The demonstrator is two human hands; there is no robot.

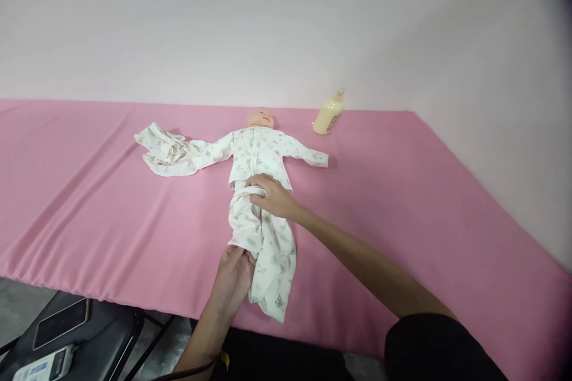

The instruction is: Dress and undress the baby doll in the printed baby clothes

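Note:
A baby doll [261, 117] lies on its back on the pink cloth [402, 190], arms spread, in a white patterned top [257, 155]. White patterned trousers [268, 250] cover its lower half. My right hand [273, 195] is closed on the trousers' waistband at the doll's waist. My left hand [233, 277] is closed around the end of the doll's left-side trouser leg. The other trouser leg hangs loose toward the near edge.
A crumpled white garment [163, 155] lies left of the doll. A cream bottle [328, 114] lies tilted by the wall, right of the doll's head. At the lower left a dark chair [107, 333] holds a phone [61, 322] and a white device [40, 366].

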